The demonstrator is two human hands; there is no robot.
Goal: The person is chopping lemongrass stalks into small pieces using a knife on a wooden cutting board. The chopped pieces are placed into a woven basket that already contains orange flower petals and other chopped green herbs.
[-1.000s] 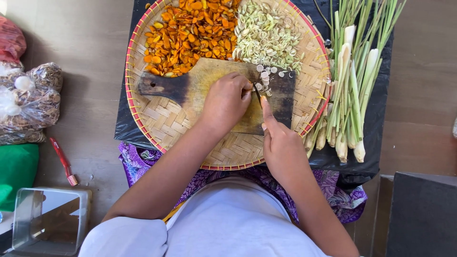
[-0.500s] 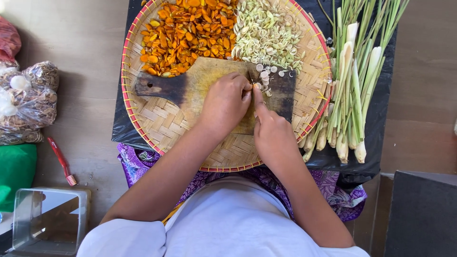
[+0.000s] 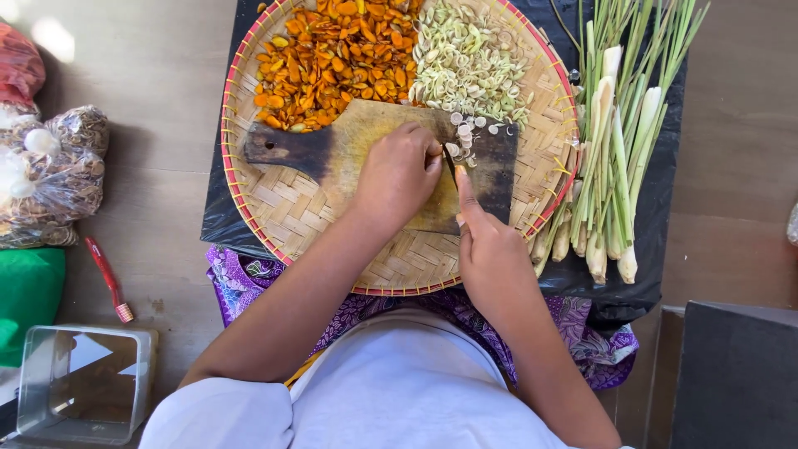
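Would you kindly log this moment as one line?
left hand: steadies piece on cutting board | right hand: holds knife | woven tray: sliced piles

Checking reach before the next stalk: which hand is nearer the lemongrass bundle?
Right. The right hand grips a knife on the cutting board, just left of the lemongrass bundle. The left hand rests mid-board, farther left, holding the piece being sliced.

A dark knife blade (image 3: 450,164) stands edge-down across the stained wooden cutting board (image 3: 366,158), which lies flat in the round woven bamboo tray (image 3: 291,208). Pale round lemongrass slices (image 3: 464,133) lie scattered on the board just beyond the blade.
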